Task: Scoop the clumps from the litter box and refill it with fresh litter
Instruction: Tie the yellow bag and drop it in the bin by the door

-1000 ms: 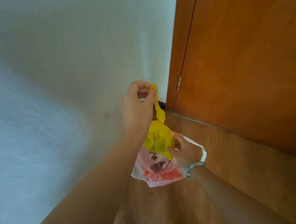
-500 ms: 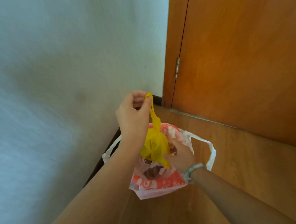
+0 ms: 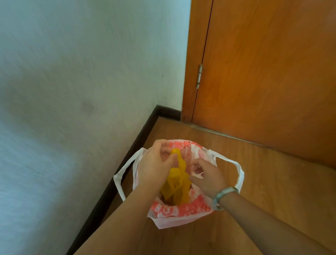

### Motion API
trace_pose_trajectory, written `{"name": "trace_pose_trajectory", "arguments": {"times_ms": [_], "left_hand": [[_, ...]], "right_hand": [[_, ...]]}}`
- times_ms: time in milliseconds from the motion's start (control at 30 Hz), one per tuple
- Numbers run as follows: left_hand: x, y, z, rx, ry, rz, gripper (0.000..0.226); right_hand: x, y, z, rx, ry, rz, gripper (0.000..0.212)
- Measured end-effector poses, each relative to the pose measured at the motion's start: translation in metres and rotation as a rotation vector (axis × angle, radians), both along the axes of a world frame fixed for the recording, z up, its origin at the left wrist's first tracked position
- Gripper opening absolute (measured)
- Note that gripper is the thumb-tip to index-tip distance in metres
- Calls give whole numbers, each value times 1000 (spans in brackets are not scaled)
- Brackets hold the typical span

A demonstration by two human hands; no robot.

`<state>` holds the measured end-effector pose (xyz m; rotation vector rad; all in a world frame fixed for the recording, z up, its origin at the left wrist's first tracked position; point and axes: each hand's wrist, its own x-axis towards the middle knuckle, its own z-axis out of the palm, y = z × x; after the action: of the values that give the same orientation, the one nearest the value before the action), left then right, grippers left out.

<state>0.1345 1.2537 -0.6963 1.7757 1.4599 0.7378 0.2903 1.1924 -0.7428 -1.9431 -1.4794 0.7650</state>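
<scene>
A white plastic bag with red print (image 3: 181, 212) stands open on the wooden floor near the wall corner, its two white handles spread to either side. A crumpled yellow plastic bag (image 3: 177, 186) hangs down into its mouth. My left hand (image 3: 155, 164) pinches the twisted top of the yellow bag between thumb and fingers. My right hand (image 3: 207, 175), with a pale bangle on the wrist, has curled fingers pinching the white bag's inner rim. The litter box, the scoop and the litter are out of view.
A pale wall (image 3: 67, 92) with a dark skirting board (image 3: 116, 188) runs along the left. A shut orange-brown wooden door (image 3: 275, 66) with a metal hinge (image 3: 199, 76) stands behind the bag. Wooden floor (image 3: 279, 190) extends to the right.
My left hand has lowered the yellow bag from above into the white bag. My right hand has moved from the yellow bag's body to the white bag's rim. The view has tipped downward.
</scene>
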Motion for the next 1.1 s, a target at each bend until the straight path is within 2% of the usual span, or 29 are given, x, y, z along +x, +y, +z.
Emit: {"name": "trace_pose_trajectory", "arguments": {"times_ms": [100,200,367,500,700,900,1100], "left_hand": [[-6,4,3,34,146,-98,43],[-16,7,8,166,345,-178,41],[-19,14,36,312,461,-169,33],[-18,14,78,303,546,-183,33],[-30,9,182,284,675,-192,34],[-27,0,332,266,765,-233,35],[-13,-22,493,344,838,-276,32]], "right_hand": [[3,4,5,10,-25,7,28],[5,11,12,19,-46,16,31],[2,26,40,38,-120,93,28],[-4,40,84,25,-261,149,34],[-19,32,208,15,-489,245,45],[-22,17,371,-2,-558,266,45],[-21,-6,531,-23,-628,273,45]]}}
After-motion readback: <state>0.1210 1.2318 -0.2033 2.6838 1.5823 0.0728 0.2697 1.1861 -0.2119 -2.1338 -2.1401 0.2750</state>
